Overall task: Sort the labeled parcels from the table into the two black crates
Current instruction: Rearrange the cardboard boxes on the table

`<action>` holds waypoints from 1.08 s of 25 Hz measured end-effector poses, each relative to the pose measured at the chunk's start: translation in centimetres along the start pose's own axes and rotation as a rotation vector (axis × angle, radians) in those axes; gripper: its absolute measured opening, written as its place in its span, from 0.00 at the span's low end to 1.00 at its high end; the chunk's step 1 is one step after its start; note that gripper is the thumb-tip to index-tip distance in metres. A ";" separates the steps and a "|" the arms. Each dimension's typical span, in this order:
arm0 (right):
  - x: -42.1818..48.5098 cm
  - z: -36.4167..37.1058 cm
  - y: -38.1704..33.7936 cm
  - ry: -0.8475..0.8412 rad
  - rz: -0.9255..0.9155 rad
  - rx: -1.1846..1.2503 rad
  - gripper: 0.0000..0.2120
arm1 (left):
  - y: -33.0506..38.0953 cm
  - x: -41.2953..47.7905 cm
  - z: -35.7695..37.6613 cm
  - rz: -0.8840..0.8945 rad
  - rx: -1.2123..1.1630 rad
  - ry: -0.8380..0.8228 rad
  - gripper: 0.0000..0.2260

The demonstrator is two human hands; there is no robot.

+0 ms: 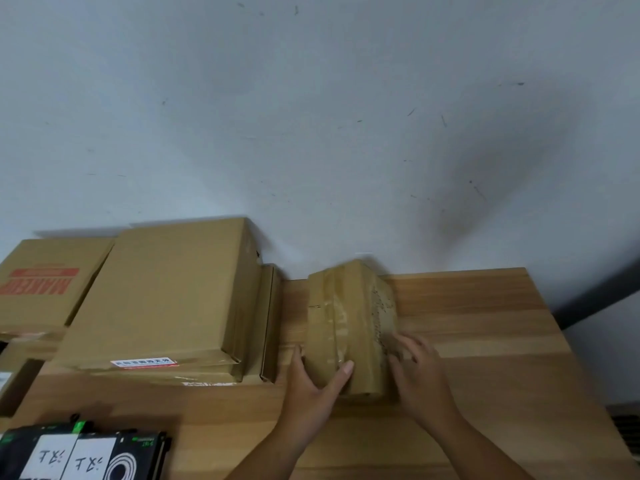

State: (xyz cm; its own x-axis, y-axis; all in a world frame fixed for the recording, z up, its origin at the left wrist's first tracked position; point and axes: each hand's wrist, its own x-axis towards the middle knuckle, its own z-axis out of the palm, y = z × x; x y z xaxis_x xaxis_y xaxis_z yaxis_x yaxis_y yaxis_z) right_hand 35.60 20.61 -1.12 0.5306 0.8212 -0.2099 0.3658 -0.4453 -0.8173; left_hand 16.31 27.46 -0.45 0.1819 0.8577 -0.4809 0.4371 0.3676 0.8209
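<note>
left hand (311, 377) clasps the near left corner of the one taped brown parcel (346, 320), thumb over its top; right hand (417, 363) curls against its right side. the parcel sits on the wooden table (485, 341), beside at least four cardboard boxes (166, 292). one black crate (83, 452) bears two white labels (90, 459).

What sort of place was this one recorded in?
Probably an indoor parcel-sorting station: a light wooden table against a scuffed white wall, stacked flat brown cardboard boxes, and a tape-wrapped brown cardboard parcel gripped by the left hand and right hand.
</note>
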 end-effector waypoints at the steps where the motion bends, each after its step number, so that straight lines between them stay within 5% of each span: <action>1: -0.1 0.2 -0.8 -0.030 -0.011 0.068 0.18 | 0.3 -0.2 0.3 0.009 -0.024 -0.031 0.39; 6: -0.4 -0.1 -2.1 -0.081 0.090 0.265 0.15 | 1.1 -1.0 1.4 0.041 -0.114 0.017 0.10; 16: -1.4 0.9 -0.3 -0.060 0.039 0.230 0.12 | -0.3 -1.4 0.4 0.048 -0.048 -0.055 0.08; 20: -1.2 -0.2 0.7 -0.031 0.131 0.393 0.10 | -0.5 -1.2 -0.4 0.171 -0.005 -0.016 0.06; 23: -2.3 -0.7 1.9 -0.098 0.274 0.542 0.12 | -1.1 -1.1 -0.9 -0.047 -0.119 -0.109 0.33; 27: -3.0 -1.2 3.0 -0.054 0.237 0.395 0.21 | -1.9 -1.1 -0.7 -0.071 -0.156 -0.177 0.43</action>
State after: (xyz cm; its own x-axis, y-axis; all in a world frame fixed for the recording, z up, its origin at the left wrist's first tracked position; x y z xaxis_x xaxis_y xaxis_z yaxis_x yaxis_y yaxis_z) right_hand 36.03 16.40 -2.34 0.5202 0.7353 -0.4344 -0.0856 -0.4612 -0.8832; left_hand 14.65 26.08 -1.24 0.3128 0.7565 -0.5743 0.3159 0.4874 0.8140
